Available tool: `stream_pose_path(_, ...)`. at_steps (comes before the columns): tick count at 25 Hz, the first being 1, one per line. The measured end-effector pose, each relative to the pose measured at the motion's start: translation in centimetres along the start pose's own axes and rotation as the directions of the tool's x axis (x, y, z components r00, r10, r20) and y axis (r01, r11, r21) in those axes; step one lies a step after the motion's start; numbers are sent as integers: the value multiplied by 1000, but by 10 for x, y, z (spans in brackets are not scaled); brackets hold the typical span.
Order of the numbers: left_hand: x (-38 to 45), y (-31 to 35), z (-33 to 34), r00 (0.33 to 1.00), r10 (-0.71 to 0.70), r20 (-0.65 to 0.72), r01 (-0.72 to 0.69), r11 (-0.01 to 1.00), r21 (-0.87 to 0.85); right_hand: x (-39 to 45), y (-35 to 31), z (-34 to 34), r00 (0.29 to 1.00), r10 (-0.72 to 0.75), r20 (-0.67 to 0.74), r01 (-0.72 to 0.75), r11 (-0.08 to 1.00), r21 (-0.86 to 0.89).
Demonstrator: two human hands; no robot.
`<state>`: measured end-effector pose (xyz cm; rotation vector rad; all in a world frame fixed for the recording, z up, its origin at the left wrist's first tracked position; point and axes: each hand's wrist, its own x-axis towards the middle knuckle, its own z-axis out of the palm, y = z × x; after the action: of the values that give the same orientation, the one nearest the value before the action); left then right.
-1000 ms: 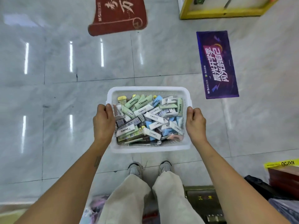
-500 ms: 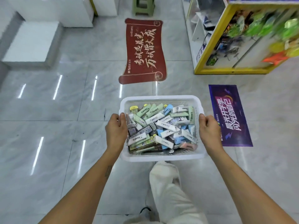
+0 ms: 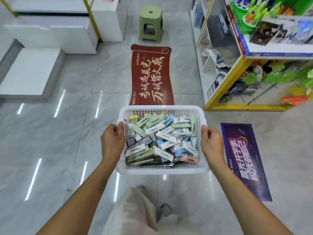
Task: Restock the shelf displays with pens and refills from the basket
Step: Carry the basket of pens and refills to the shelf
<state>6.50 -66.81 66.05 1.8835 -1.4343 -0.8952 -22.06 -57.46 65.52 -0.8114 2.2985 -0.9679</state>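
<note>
While both hands (image 3: 112, 143) (image 3: 212, 144) grip basket (image 3: 162, 170) rims, barcoded boxes (image 3: 162, 141) unreadable.

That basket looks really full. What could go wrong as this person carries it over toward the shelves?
1. The white basket is heaped with small boxes; a tilt could spill some onto the floor.
2. The left hand and right hand grip only the side rims, so a slip might drop it.
3. The glossy tiles carry a red floor sticker, and a green stool stands ahead; with both hands busy, a stumble seems possible.
</note>
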Motion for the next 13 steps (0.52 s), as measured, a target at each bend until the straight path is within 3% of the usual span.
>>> stream_pose_path(13,429,195,102,986,144,85,-147,989,32,342,-235,110,984,51,-170,-48,999,24)
